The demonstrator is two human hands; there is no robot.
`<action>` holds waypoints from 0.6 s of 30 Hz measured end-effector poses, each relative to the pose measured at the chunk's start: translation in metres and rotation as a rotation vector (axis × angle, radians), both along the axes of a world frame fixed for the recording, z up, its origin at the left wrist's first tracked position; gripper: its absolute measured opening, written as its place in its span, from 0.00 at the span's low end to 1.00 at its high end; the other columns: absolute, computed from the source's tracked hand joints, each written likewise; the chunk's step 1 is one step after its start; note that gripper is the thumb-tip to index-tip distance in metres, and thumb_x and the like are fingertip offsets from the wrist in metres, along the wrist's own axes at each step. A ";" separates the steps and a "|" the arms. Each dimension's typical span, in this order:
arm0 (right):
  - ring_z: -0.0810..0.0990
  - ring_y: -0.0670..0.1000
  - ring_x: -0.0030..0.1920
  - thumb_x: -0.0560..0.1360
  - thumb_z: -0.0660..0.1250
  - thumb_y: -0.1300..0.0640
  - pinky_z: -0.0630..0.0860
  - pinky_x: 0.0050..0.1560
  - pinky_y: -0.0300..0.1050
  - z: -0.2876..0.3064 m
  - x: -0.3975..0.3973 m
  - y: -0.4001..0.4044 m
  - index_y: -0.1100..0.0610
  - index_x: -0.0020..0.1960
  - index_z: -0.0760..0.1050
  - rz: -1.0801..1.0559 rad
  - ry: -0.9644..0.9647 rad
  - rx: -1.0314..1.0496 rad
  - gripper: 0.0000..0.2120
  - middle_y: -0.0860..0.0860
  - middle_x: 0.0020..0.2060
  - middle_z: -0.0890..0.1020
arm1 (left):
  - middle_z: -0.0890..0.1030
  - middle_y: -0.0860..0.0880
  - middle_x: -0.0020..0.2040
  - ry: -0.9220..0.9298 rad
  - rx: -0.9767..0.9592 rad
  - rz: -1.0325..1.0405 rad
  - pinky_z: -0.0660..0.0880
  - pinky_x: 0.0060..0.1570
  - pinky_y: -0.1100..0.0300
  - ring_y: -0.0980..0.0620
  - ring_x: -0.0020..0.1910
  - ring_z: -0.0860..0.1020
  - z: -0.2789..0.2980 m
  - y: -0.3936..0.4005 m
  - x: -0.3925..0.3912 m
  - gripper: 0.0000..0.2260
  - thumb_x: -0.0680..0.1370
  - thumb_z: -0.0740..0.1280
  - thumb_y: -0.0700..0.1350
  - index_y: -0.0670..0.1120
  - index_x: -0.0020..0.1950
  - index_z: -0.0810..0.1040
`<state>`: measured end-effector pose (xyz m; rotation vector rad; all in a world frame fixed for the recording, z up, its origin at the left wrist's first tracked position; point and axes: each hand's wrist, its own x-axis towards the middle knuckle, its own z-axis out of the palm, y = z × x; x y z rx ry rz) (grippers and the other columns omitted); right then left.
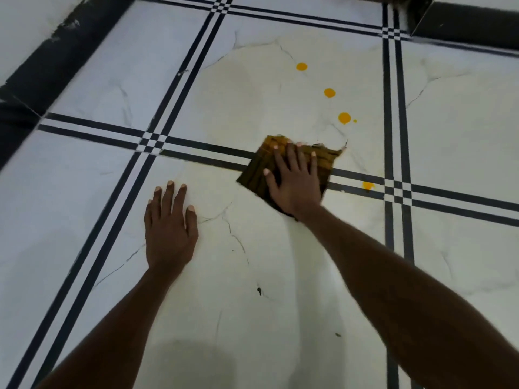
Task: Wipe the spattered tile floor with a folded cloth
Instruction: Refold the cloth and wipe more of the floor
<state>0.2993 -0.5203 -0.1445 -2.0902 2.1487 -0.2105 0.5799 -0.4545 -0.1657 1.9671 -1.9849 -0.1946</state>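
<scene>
A folded brown-and-yellow cloth lies flat on the white tile floor, across a black grout stripe. My right hand presses down on it with fingers spread. My left hand rests palm-down on the bare tile to the left, fingers apart, holding nothing. Three round orange spatters sit beyond the cloth: one closest, one farther, one farthest. A smeared orange spot lies on the stripe to the right of the cloth.
Black double stripes cross the floor in a grid. A dark skirting board runs along the wall at upper left, and a dark box-like corner stands at upper right. Small dark specks mark the near tile.
</scene>
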 end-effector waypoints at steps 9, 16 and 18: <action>0.49 0.55 0.85 0.84 0.42 0.34 0.49 0.82 0.67 0.001 -0.137 0.095 0.43 0.84 0.52 0.091 0.053 0.021 0.31 0.49 0.85 0.52 | 0.65 0.39 0.81 0.000 -0.003 -0.071 0.55 0.81 0.38 0.37 0.82 0.59 0.017 -0.005 -0.020 0.26 0.85 0.53 0.54 0.43 0.80 0.66; 0.51 0.59 0.85 0.84 0.47 0.37 0.44 0.81 0.71 -0.007 -0.046 0.051 0.45 0.84 0.57 0.100 0.029 0.002 0.30 0.53 0.85 0.55 | 0.56 0.46 0.85 -0.023 0.068 -0.263 0.49 0.82 0.38 0.41 0.85 0.51 -0.003 -0.035 -0.080 0.27 0.85 0.48 0.57 0.52 0.84 0.59; 0.46 0.56 0.85 0.85 0.44 0.35 0.42 0.80 0.72 -0.001 -0.044 0.089 0.43 0.85 0.52 0.312 0.063 0.043 0.30 0.50 0.86 0.51 | 0.55 0.45 0.86 -0.102 0.039 -0.256 0.50 0.82 0.38 0.40 0.85 0.51 -0.003 -0.032 -0.081 0.26 0.86 0.48 0.57 0.52 0.85 0.57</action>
